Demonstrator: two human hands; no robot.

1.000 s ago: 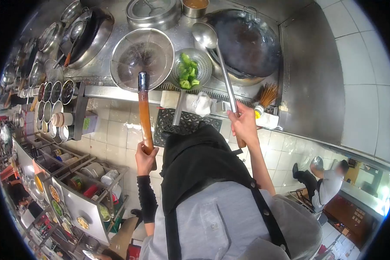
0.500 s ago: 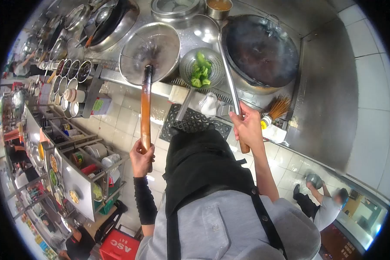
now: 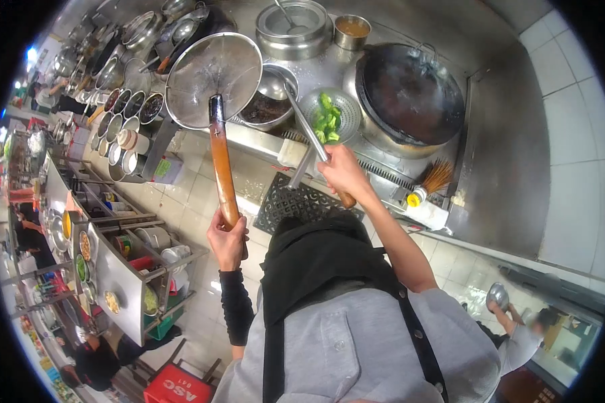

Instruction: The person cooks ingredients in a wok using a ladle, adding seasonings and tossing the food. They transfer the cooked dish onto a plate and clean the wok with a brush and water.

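Observation:
My left hand [image 3: 227, 240] is wrapped round the wooden handle of a large wire-mesh strainer [image 3: 193, 84], raised to the left of the stove. My right hand [image 3: 345, 176] grips a long-handled metal ladle [image 3: 273, 85], its bowl over a pot of dark liquid [image 3: 265, 115]. Beside the ladle's shaft, green broccoli [image 3: 327, 119] sits in a perforated metal scoop [image 3: 349, 119] whose handle points toward me. On the right, a steaming wok [image 3: 410, 101] holds dark contents.
A lidded steel pot [image 3: 294, 41] and a small pot of brownish liquid [image 3: 351, 31] stand behind. A bamboo brush [image 3: 435, 180] lies by the stove's front edge. Seasoning containers [image 3: 134, 105] line the left. A person [image 3: 519, 342] holds a metal bowl at lower right.
The strainer has shifted left, uncovering the pot of dark liquid. The ladle has swung left and nearer, from the back of the stove to over that pot.

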